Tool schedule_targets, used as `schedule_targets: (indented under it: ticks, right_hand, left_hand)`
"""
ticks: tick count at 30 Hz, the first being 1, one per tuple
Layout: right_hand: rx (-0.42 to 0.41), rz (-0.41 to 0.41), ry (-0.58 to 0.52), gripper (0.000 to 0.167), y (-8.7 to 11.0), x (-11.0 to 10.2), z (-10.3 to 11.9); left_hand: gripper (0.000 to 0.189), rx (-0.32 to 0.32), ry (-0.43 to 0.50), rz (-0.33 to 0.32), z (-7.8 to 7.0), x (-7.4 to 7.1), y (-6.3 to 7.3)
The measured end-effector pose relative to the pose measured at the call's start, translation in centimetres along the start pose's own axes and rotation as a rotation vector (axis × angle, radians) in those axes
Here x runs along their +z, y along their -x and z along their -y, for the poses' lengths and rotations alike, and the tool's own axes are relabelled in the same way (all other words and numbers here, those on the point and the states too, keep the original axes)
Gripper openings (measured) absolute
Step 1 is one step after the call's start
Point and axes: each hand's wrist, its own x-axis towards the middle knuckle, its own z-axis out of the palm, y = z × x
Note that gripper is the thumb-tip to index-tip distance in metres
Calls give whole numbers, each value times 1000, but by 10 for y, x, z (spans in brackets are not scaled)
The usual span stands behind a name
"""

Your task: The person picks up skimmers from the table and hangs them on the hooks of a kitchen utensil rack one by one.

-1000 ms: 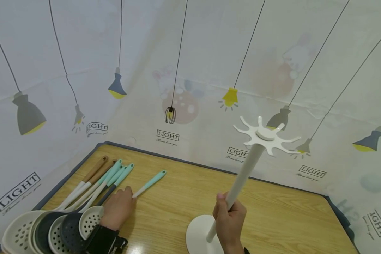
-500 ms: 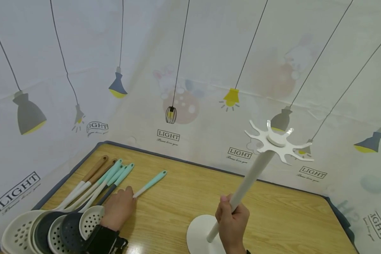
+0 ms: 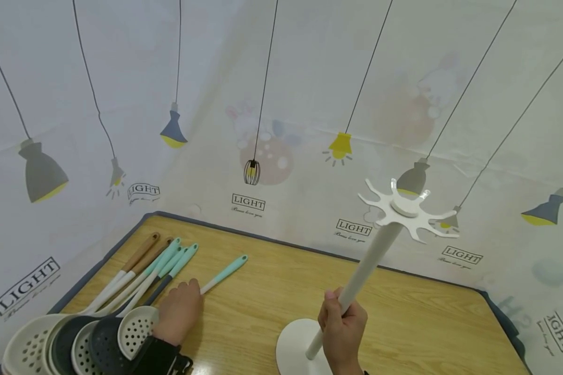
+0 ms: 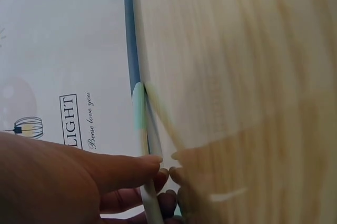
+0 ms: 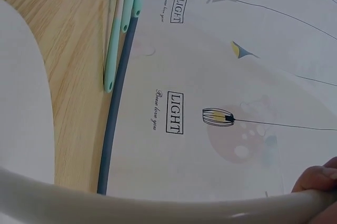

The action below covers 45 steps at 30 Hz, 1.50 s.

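My left hand [image 3: 180, 312] pinches the pale shaft of a mint-handled skimmer [image 3: 230, 267] low over the table. Its handle points to the back right, and the shaft lines up with a white perforated head [image 3: 138, 330] beyond the wrist; my hand covers the part between. In the left wrist view the thumb and fingers [image 4: 131, 168] meet on the shaft. My right hand [image 3: 342, 328] is wrapped around the pole of a white utensil stand [image 3: 370, 255], below its ring of curved hooks [image 3: 405, 208]. The stand's round base [image 3: 293, 344] is partly behind that hand.
Several more utensils, with mint handles [image 3: 169, 255] and brown handles [image 3: 141, 252], lie fanned at the left, their heads stacked near the front. A wooden table [image 3: 427, 323] with a dark edge meets a white curtain [image 3: 206, 67] printed with lamps.
The top of the stand has shifted right and slightly down since a second ago, my right hand shifting right with it. My left hand and the skimmer have barely moved.
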Motion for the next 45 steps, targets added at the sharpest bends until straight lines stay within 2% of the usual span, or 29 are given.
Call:
schedule_targets:
  ticks: [3, 12, 24, 32, 37, 45]
  right_hand:
    - [6, 0, 6, 33, 0, 0, 1]
    - [-7, -2, 8, 32, 0, 0, 0]
    - [-10, -5, 31, 31, 1, -1, -2]
    - [-24, -3, 42, 31, 2, -1, -3]
    - [-30, -7, 43, 31, 2, -1, -3]
    - [-17, -18, 54, 31, 2, 1, -2]
  left_hand:
    - [17, 17, -9, -25, 1, 2, 1]
    - [15, 2, 1, -8, 1, 4, -2]
    - [15, -34, -19, 43, -14, -4, -3]
    - [17, 22, -6, -2, -18, -6, 0]
    - [15, 57, 33, -44, -19, -9, 2]
    - [13, 61, 104, -15, -21, -14, 3]
